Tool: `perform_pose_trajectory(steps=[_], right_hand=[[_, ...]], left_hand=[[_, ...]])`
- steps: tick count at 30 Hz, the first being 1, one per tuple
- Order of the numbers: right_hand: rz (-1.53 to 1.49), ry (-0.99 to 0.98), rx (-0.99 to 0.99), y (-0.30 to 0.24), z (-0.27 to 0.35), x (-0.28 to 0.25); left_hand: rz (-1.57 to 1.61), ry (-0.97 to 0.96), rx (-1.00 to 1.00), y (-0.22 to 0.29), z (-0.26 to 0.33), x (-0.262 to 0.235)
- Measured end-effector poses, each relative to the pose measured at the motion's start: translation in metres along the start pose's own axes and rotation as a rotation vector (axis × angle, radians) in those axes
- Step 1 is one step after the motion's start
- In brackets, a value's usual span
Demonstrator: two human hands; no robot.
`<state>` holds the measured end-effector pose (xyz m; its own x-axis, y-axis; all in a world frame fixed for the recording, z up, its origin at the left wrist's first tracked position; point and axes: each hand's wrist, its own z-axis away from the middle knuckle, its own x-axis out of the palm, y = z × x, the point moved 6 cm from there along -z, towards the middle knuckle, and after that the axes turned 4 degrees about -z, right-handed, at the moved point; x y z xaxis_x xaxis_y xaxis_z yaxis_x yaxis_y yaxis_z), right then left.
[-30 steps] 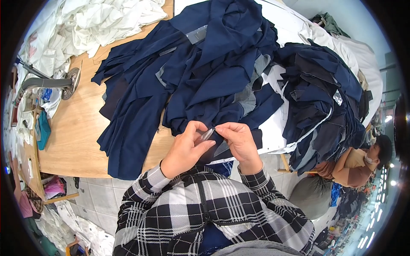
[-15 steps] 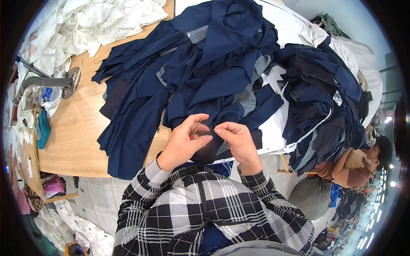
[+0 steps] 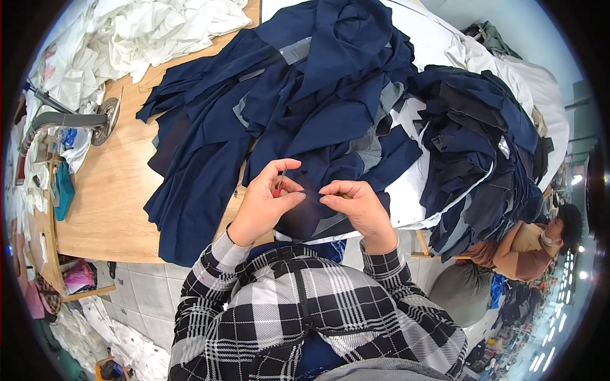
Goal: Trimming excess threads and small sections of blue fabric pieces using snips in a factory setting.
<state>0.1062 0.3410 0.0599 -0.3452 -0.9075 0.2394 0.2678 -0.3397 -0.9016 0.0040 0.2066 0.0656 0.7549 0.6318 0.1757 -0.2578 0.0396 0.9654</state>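
Observation:
My left hand [image 3: 262, 200] has thumb and fingertips closed at the edge of a dark fabric piece [image 3: 298, 217]. Tucked in that same hand is a small, slim metal tool with a red end [image 3: 277, 191]; its exact kind is too small to make out. My right hand [image 3: 360, 207] pinches the same edge a short way to the right, thumb against forefinger. The fabric hangs between the hands toward my body. Just beyond them lies a big heap of navy cut cloth [image 3: 298, 127], some pieces with grey backing.
Another navy bundle [image 3: 473, 146], tied with a pale strip, sits to the right. White cloth [image 3: 159, 32] is piled at the far left. A dark curved arm with a round end [image 3: 105, 122] juts over the wooden table [image 3: 108, 216]. A person [image 3: 530, 244] is at right.
My left fingers, spread and blurred before, have closed on the fabric edge. The metal tool now shows more clearly in that hand. My right hand has shifted slightly and still pinches.

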Motion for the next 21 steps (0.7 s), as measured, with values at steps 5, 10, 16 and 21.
perform_pose_trajectory(steps=[5, 10, 16, 21], right_hand=[[-0.296, -0.022, 0.088, 0.016, -0.004, -0.003], [-0.380, 0.032, 0.098, 0.019, -0.007, -0.007], [-0.436, 0.055, 0.055, 0.018, -0.010, -0.006], [-0.430, 0.068, 0.011, 0.020, -0.008, -0.005]], left_hand=[[-0.005, -0.002, -0.017, -0.007, -0.002, 0.002], [-0.444, 0.185, 0.220, 0.006, 0.004, -0.001], [-0.533, 0.002, 0.292, 0.015, 0.026, 0.017], [-0.572, 0.010, 0.169, 0.010, 0.023, 0.029]])
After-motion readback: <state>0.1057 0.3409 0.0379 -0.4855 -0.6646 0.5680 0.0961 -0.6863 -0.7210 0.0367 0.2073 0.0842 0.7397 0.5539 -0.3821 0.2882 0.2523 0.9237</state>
